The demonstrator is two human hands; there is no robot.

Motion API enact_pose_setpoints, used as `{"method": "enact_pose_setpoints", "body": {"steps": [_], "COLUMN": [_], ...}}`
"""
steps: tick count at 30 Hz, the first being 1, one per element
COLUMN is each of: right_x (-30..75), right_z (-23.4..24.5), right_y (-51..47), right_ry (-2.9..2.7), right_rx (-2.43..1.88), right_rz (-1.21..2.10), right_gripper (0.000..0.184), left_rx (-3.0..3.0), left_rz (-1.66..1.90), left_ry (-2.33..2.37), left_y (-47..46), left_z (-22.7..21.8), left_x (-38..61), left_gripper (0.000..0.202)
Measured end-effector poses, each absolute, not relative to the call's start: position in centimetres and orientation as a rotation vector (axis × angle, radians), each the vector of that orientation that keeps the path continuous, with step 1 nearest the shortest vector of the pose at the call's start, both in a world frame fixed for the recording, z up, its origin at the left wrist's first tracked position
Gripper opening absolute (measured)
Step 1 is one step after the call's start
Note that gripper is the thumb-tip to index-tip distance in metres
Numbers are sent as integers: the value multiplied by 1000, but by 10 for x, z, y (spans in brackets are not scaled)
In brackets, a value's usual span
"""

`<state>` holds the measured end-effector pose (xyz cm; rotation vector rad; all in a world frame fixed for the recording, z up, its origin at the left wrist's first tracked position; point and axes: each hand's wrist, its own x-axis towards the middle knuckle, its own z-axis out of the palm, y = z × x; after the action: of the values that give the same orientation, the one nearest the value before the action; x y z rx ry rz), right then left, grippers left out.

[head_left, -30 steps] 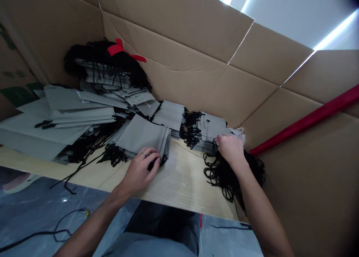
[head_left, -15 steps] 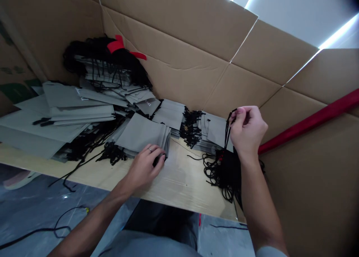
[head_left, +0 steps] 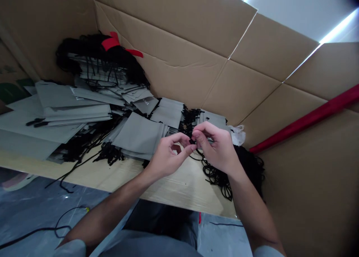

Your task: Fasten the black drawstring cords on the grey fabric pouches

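The left grip point(head_left: 168, 156) and the right grip point(head_left: 214, 148) are together at the fingertips, above the middle of the counter point(head_left: 190, 195). The right thumb and forefinger are closed on a short black cord end point(head_left: 192, 141). The left fingers come against it from the left, but whether they pinch it or only touch it cannot be told. So little of the cord end shows that its long axis cannot be read. It lies at the meeting point of the two grips, directly over the near side of the pouches, and the right grip is the nearer to the black cord tangle point(head_left: 218, 178) below and to the right.

Going left to right, flat grey pouches point(head_left: 56, 100) fan across the counter. Behind them, towards the far side, a black cord bundle point(head_left: 92, 47) is tied with a red strap point(head_left: 110, 43). A grey pouch stack point(head_left: 137, 135) lies just left of the left grip. The tangle spills over the counter's right end, beside a white plastic bag point(head_left: 238, 135). Further right, a red tube point(head_left: 305, 122) leans along the cardboard wall point(head_left: 179, 36).
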<state>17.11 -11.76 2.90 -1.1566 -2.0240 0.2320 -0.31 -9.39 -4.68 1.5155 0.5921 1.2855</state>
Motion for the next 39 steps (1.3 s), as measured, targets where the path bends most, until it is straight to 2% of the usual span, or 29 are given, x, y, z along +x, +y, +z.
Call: {"method": "enact_pose_setpoints", "body": {"steps": [6,9,12,13,16,18,20,23,27,31,34,36,39], "right_x": [179,181,181,180,179,181,184,188,188,182,181,184,199], "right_z": [28,27,19,16,5,1,2,8,7,-11,-23,-29,-43], "right_y": [-112,-109,-105,-104,-102,-102,-102,-104,-104,-102,-102,-100,-92], "right_ry": [-1972,-1992,-2106,-2132,-2154,-2158,-2137,-2077,-2169,-2141,-2042,-2056,-2221], "right_rx": [-1145,-1148,-1145,-1143,-1153,-1138,-1110,-1097,-1105,-1132,-1155,-1138,-1175], "right_rz": [163,191,288,333,406,373,302,202,361,565,756,822,754], "right_gripper": [28,23,17,16,16,18,20,21,16,18,17,17,10], "left_rx": [1816,1971,1881,1834,1793,1825,1844,1921,2099,2336,2435,2349,1952], "left_rz": [1225,1086,1221,1289,1419,1454,1409,1224,1219,1573,1714,1739,1742], "left_ry": [738,802,776,760,751,760,779,857,902,792,779,769,818], "left_y": [-86,-86,-90,-90,-90,-87,-84,-82,-86,-89,-89,-89,-91], "left_z": [-68,-77,-76,-74,-72,-77,-86,-98,-99,-105,-114,-113,-93], "left_x": [-1,-2,-4,-5,-7,-9,-11,-14,-19,-16,-13,-15,-31], "left_gripper": [20,4,41,43,19,13,20,40,53,43,37,30,19]}}
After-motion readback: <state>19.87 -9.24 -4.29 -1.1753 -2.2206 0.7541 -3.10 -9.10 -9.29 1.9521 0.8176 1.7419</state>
